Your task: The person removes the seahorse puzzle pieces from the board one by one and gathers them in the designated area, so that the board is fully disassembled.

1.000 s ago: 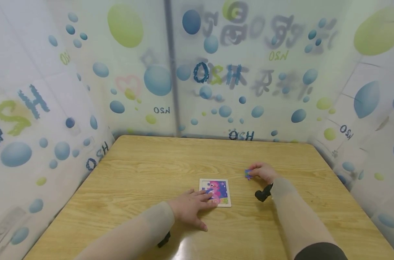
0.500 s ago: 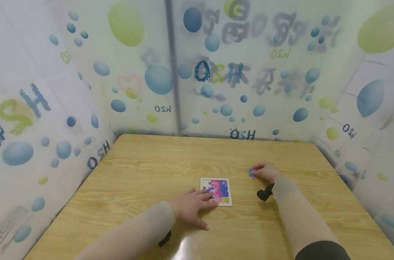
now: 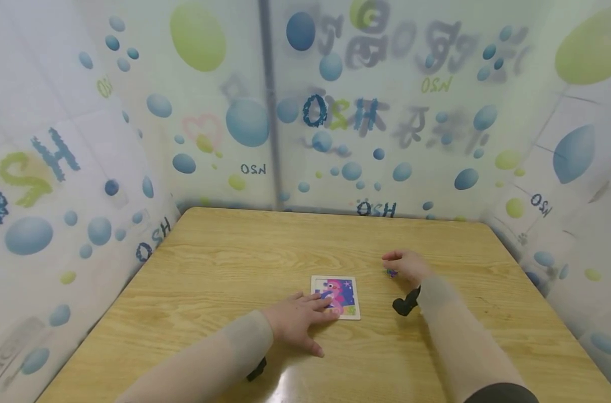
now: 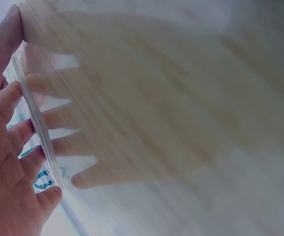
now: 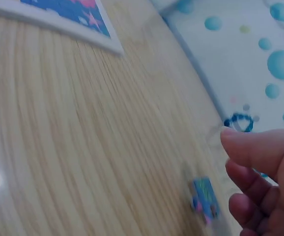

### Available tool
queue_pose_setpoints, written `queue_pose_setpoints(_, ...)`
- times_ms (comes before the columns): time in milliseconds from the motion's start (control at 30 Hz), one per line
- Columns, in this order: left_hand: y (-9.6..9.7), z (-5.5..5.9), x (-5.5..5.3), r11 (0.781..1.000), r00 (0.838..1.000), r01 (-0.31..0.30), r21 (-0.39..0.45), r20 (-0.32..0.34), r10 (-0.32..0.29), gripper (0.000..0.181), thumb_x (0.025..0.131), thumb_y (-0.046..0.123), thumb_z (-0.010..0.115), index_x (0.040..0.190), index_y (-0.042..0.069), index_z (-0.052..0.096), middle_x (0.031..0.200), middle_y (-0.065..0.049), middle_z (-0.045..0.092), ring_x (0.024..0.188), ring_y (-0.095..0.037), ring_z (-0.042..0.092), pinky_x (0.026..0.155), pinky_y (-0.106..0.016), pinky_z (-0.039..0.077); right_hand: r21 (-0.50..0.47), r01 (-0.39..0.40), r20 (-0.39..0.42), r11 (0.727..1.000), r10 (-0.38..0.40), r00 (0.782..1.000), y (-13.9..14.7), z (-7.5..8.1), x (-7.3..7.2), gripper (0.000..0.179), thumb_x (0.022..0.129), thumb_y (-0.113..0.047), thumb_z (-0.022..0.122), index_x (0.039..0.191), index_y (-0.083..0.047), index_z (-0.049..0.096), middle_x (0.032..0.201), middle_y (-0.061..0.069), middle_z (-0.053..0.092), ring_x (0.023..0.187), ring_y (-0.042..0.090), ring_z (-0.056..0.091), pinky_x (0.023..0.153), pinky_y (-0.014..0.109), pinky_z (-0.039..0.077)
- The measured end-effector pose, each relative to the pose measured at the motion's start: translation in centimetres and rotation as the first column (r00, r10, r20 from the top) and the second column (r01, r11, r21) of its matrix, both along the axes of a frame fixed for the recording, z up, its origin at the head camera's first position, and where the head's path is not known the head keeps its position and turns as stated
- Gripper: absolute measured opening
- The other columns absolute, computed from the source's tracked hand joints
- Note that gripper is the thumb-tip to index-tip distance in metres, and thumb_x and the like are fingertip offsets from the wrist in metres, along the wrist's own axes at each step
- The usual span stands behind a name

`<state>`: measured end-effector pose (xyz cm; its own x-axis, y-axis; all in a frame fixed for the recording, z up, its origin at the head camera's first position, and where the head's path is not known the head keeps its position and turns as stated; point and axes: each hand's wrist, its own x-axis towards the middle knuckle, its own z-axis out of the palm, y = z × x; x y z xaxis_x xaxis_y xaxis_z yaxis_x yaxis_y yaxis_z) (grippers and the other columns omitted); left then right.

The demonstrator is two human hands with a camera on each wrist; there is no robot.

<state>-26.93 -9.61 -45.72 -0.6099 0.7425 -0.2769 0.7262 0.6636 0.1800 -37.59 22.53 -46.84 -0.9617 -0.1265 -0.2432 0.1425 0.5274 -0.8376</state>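
Observation:
A small square jigsaw puzzle (image 3: 348, 295) in a white frame, with a pink sea creature on blue, lies mid-table. My left hand (image 3: 296, 322) rests with straight, spread fingers over its left part, hiding some of the picture. In the left wrist view, the fingertips touch the thin edge of the puzzle frame (image 4: 40, 125). Right of the puzzle, my right hand (image 3: 408, 267) hovers with loosely bent fingers. A small blue puzzle piece (image 5: 206, 199) with green and pink marks is just below those fingers, apart from them; the hand partly hides it in the head view.
The wooden table (image 3: 234, 252) stretches around the puzzle on all sides. A patterned curtain (image 3: 335, 168) with blue and green dots stands behind its far edge, and similar walls flank both sides. A black strap (image 3: 406, 303) sits at the right wrist.
My right hand's fingers have let go of the blue puzzle piece, which they pinched before, and the hand has shifted slightly left. The left hand stays on the puzzle.

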Motion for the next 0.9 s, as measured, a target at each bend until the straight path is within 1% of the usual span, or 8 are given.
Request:
queue_pose_setpoints(67,0.0,0.0,0.0,1.0,1.0,-0.006,0.004,0.008,0.006,0.079,0.08,0.071,0.057,0.149,0.042,0.03,0.159,0.006,0.017,0.146,-0.023,0.015,0.116,-0.051,0.014,0.011,-0.011,-0.003,1.0,0.011,1.0,-1.0,0.2,0.0,0.034,0.095,-0.023,0.061,0.122,-0.003,0.059,0.122,0.014,0.057,0.102,0.027,0.052,0.083,0.039,0.045)
queue_pose_setpoints(267,-0.1,-0.1,-0.1,1.0,1.0,-0.003,0.004,0.003,0.003,0.079,0.08,0.072,0.055,0.149,0.043,0.028,0.159,0.006,0.017,0.146,-0.024,0.015,0.115,-0.052,0.014,0.011,-0.054,-0.014,0.998,0.054,0.998,-5.1,0.9,0.8,0.029,0.094,-0.024,0.062,0.117,-0.006,0.064,0.116,0.01,0.061,0.107,0.026,0.053,0.094,0.046,0.043)
queue_pose_setpoints(433,0.0,-0.1,-0.1,1.0,1.0,-0.001,0.008,-0.011,0.001,0.08,0.08,0.072,0.056,0.149,0.042,0.029,0.16,0.005,0.017,0.146,-0.024,0.016,0.115,-0.052,0.015,0.004,-0.084,-0.031,0.996,0.085,0.996,-8.4,0.6,1.6,0.023,0.092,-0.021,0.065,0.111,-0.008,0.067,0.11,0.006,0.063,0.105,0.025,0.055,0.097,0.046,0.042)
queue_pose_setpoints(567,0.1,0.0,0.0,1.0,1.0,0.006,0.012,-0.018,-0.005,0.08,0.08,0.071,0.056,0.149,0.04,0.031,0.159,0.003,0.018,0.145,-0.025,0.017,0.115,-0.053,0.016,0.014,-0.13,-0.034,0.991,0.13,0.991,-10.4,0.0,2.1,0.02,0.09,-0.02,0.068,0.107,-0.01,0.068,0.105,0.003,0.064,0.099,0.021,0.055,0.094,0.043,0.043)
queue_pose_setpoints(667,0.1,0.1,0.1,1.0,1.0,0.013,0.014,-0.028,-0.012,0.08,0.081,0.07,0.057,0.15,0.038,0.032,0.159,0.001,0.02,0.145,-0.027,0.019,0.114,-0.055,0.018,-0.003,-0.164,-0.058,0.986,0.164,0.985,-11.6,-0.3,2.4,0.018,0.087,-0.017,0.071,0.103,-0.007,0.07,0.098,0.004,0.063,0.092,0.02,0.055,0.086,0.038,0.044)
queue_pose_setpoints(733,0.1,0.3,0.1,1.0,0.999,0.015,0.012,-0.034,-0.014,0.08,0.081,0.07,0.057,0.15,0.037,0.032,0.159,0.0,0.021,0.144,-0.028,0.021,0.114,-0.055,0.019,-0.025,-0.17,-0.072,0.985,0.168,0.983,-12.2,-0.6,2.6,0.016,0.085,-0.013,0.072,0.099,-0.006,0.071,0.094,0.004,0.062,0.088,0.02,0.054,0.081,0.035,0.043)
queue_pose_setpoints(800,0.1,0.4,0.2,1.0,0.999,0.017,0.009,-0.039,-0.017,0.08,0.081,0.069,0.057,0.15,0.037,0.032,0.158,-0.001,0.022,0.144,-0.028,0.021,0.114,-0.055,0.019,-0.057,-0.16,-0.057,0.985,0.157,0.986,-12.5,-0.9,2.7,0.013,0.083,-0.01,0.073,0.096,-0.006,0.072,0.092,0.004,0.062,0.086,0.02,0.054,0.079,0.033,0.042)
queue_pose_setpoints(900,0.2,0.5,0.2,1.0,0.999,0.019,0.007,-0.043,-0.019,0.08,0.081,0.069,0.057,0.149,0.037,0.032,0.158,-0.001,0.022,0.144,-0.028,0.022,0.114,-0.055,0.019,-0.076,-0.155,-0.031,0.985,0.153,0.988,-12.7,-1.2,2.8,0.013,0.082,-0.007,0.074,0.094,-0.007,0.072,0.094,0.004,0.063,0.089,0.019,0.054,0.082,0.033,0.042)
